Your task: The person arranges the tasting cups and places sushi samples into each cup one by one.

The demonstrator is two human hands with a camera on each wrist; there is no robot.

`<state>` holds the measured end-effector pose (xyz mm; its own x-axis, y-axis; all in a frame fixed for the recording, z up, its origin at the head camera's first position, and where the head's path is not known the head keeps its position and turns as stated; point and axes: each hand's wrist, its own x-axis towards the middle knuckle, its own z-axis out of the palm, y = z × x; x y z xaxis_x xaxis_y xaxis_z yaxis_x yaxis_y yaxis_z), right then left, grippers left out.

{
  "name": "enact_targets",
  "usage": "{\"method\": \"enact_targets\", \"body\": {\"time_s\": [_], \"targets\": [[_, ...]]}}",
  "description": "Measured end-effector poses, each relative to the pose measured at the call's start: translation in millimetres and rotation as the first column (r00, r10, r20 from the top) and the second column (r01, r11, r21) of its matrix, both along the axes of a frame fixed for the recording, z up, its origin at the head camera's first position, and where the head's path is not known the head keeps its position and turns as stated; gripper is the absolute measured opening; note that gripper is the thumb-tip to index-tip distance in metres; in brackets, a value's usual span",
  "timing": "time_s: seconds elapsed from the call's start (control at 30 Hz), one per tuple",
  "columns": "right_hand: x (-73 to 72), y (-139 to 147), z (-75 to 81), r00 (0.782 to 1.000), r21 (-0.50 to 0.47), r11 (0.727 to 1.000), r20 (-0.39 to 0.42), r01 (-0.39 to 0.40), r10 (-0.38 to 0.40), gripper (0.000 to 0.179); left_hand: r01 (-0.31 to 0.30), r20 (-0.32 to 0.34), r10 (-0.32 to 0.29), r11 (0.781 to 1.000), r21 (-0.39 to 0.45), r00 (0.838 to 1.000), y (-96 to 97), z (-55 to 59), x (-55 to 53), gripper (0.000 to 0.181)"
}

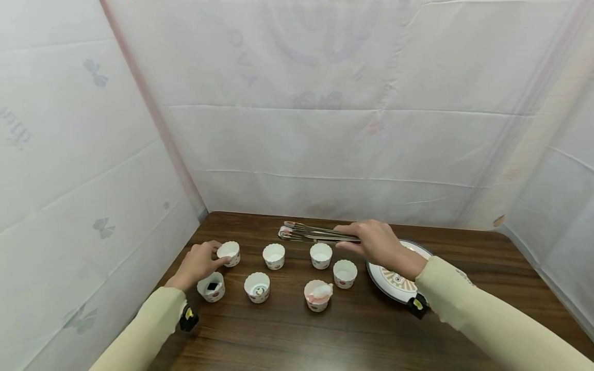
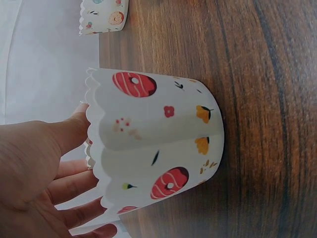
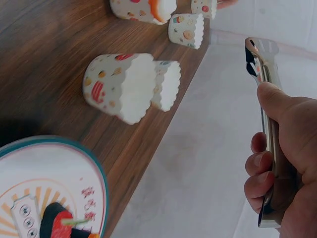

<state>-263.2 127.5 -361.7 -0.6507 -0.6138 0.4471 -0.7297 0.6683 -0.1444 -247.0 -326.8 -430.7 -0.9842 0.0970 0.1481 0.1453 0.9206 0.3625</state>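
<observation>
My left hand (image 1: pixel 197 263) pinches the rim of the back-left white paper baking cup (image 1: pixel 229 253) between thumb and fingers. Just in front of it stands another baking cup (image 1: pixel 211 287) holding a black piece; its donut-printed side (image 2: pixel 153 139) fills the left wrist view and hides most of the gripped cup. My right hand (image 1: pixel 373 242) grips metal tongs (image 1: pixel 325 234) above the table's back part, their tips pointing left. At those tips shows a small white and reddish thing (image 1: pixel 284 233); whether the tongs hold it I cannot tell. Lengthwise, the tongs (image 3: pixel 272 139) lie along the palm in the right wrist view.
More baking cups stand across the wooden table (image 1: pixel 278 340): one (image 1: pixel 257 287) with a small pale piece, another (image 1: pixel 318 295) with a pink-and-white piece. A patterned plate (image 1: pixel 387 281) lies under my right forearm, bearing a red-and-black piece (image 3: pixel 62 223). White sheeting (image 1: pixel 297 129) hangs behind.
</observation>
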Motion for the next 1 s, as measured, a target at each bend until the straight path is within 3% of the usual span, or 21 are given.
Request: {"method": "enact_targets", "body": {"time_s": [0.37,1.0], "targets": [[-5.4,-38.6,6.0,0.998,0.032,0.999,0.058,-0.022,0.02,0.041,-0.016,-0.003,0.016,1.0,-0.002,1.0,5.8,-1.4,-1.5,0.045],[-23.4,-94.4,0.3,0.989,0.065,0.997,0.14,-0.049,0.04,0.042,-0.039,0.005,0.039,0.999,-0.016,0.999,11.0,-0.1,-0.7,0.048]]}}
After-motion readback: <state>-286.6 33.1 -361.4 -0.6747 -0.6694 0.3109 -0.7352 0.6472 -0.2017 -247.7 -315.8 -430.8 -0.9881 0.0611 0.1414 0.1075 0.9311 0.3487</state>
